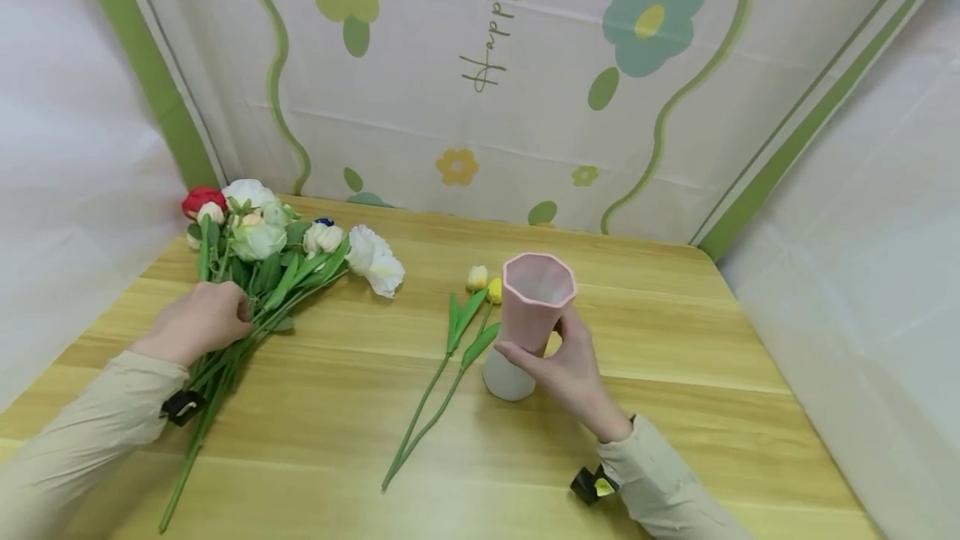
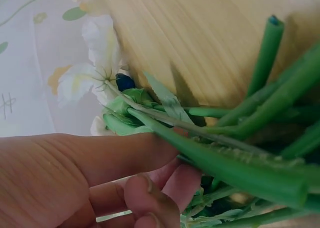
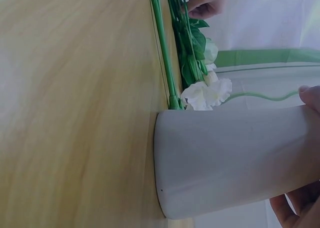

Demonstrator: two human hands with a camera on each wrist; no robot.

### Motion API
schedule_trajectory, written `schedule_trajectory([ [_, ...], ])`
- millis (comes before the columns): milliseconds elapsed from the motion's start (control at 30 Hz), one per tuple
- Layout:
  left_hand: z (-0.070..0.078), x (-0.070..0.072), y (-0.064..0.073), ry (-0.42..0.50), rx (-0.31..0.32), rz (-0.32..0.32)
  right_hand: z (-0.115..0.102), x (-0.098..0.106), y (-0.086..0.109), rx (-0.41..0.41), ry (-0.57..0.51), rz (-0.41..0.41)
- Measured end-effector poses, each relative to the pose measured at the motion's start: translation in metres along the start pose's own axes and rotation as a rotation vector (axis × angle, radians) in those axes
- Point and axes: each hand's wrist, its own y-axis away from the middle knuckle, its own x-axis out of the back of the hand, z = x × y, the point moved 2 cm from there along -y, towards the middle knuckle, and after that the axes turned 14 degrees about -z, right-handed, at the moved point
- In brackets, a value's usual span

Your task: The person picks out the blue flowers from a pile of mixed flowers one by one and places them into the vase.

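Pinching crossed flower stems [image 2: 240, 173] at nine o'clock from the faceted vase [image 1: 525, 323] the right hand [image 1: 567, 367] gripped, the left hand [image 1: 201, 320] risked snagging neighbours.

Soft, bright light filled the head view, where we saw a pale sheen on the near middle of the desk [image 1: 480, 490] and a washed-out right-hand curtain [image 1: 885, 157]. The wide lens stretched the outer edges. We found both wrist views dimmer and cooler. In the left one, the nearest stems [image 2: 250, 175] blurred, with dark shadow between them; in the right one, the vase [image 3: 230, 158] looked grey and a milky glare whitened some desk.
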Motion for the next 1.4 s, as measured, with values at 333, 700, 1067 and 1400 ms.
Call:
schedule_trajectory([
  [333,0.005,0.003,0.0,-0.011,-0.014,-0.023,0.002,0.001,0.0,0.006,-0.018,-0.006],
  [700,0.015,0.01,0.003,-0.042,-0.009,0.061,0.001,0.002,0.0,0.019,-0.033,-0.014],
  [1067,0.038,0.021,0.008,-0.095,-0.021,0.115,0.003,0.003,0.0,0.008,-0.039,-0.016],
  [1400,0.067,0.017,0.013,-0.025,-0.05,0.172,0.003,0.001,0.001,0.015,-0.02,-0.01],
])
